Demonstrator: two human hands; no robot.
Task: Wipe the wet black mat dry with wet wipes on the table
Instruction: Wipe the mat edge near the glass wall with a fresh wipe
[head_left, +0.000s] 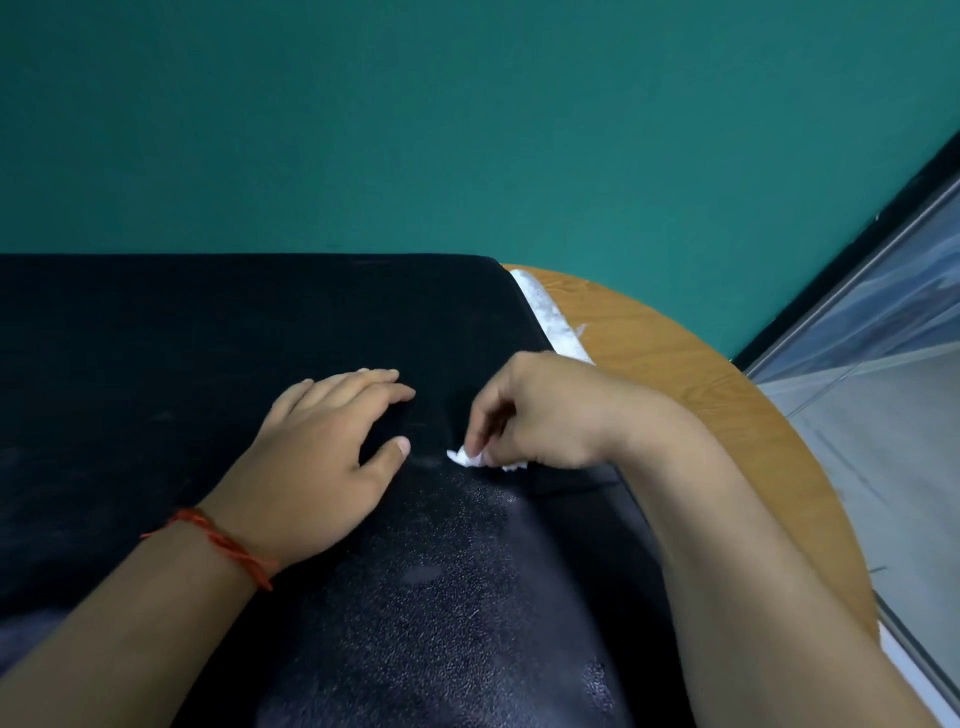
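Round wooden table (691, 364), pebbled black mat (208, 338), crumpled wipe (467, 458).

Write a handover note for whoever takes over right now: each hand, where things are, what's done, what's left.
Left hand: flat on the black mat, holding nothing.
Right hand: pinches a crumpled white wipe against the mat.
A second white wipe lies on the wooden table by the mat's right edge.
Done: cannot tell how much is dry.
Left: the mat's near part glistens, likely wet; wipe there.
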